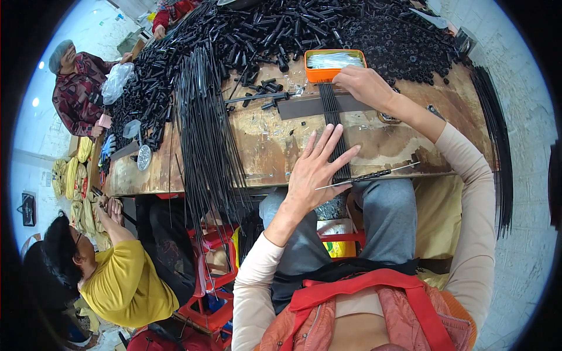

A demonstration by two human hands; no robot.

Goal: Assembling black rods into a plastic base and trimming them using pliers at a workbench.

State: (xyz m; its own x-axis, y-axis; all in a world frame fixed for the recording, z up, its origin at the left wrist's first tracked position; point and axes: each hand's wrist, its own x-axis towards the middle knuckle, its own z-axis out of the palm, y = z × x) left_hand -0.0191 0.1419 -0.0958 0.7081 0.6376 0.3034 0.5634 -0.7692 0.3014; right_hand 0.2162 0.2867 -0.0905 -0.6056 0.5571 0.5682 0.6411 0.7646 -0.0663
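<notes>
My left hand (pixel 319 169) lies flat with its fingers spread, pressing beside and partly over a narrow row of thin black rods (pixel 330 105) near the table's front edge. By its thumb is a thin metal rod with a dark twisted middle (pixel 374 175); whether the hand grips it I cannot tell. My right hand (pixel 364 86) is bent down at the front right corner of an orange box (pixel 324 76) of thin white strips (pixel 335 60). Its fingertips are drawn together near the rods' far ends; anything between them is hidden. A dark flat bar (pixel 298 109) runs crosswise at the rods.
Heaps of black tubular parts (pixel 257 35) and small black rings (pixel 404 44) cover the far table. A long bundle of black rods (pixel 205 117) overhangs the front edge at left. More rods (pixel 494 146) hang at right. Other people (pixel 126 275) sit at the left.
</notes>
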